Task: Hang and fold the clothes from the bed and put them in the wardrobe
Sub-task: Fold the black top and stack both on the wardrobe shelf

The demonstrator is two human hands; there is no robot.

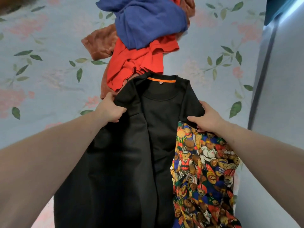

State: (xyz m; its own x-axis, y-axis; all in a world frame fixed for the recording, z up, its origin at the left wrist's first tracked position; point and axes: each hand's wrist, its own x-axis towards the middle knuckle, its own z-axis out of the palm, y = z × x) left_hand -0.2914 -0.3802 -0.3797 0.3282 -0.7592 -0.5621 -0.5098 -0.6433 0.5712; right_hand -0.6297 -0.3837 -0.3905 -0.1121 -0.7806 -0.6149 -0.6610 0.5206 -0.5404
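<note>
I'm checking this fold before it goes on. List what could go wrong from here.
1. The left hand grips a flap of the black crew-neck top already doubled over; it may crease unevenly.
2. The right hand pinches the top's edge above the teddy-bear print cloth; lifting might drag that along.

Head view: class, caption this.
Both hands, left hand and right hand, grip a black top over a floral bedsheet.

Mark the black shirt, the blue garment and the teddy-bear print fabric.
black shirt (158, 129): head view, chest panel.
blue garment (148, 22): head view, middle of heap.
teddy-bear print fabric (205, 170): head view, centre of print.
</note>
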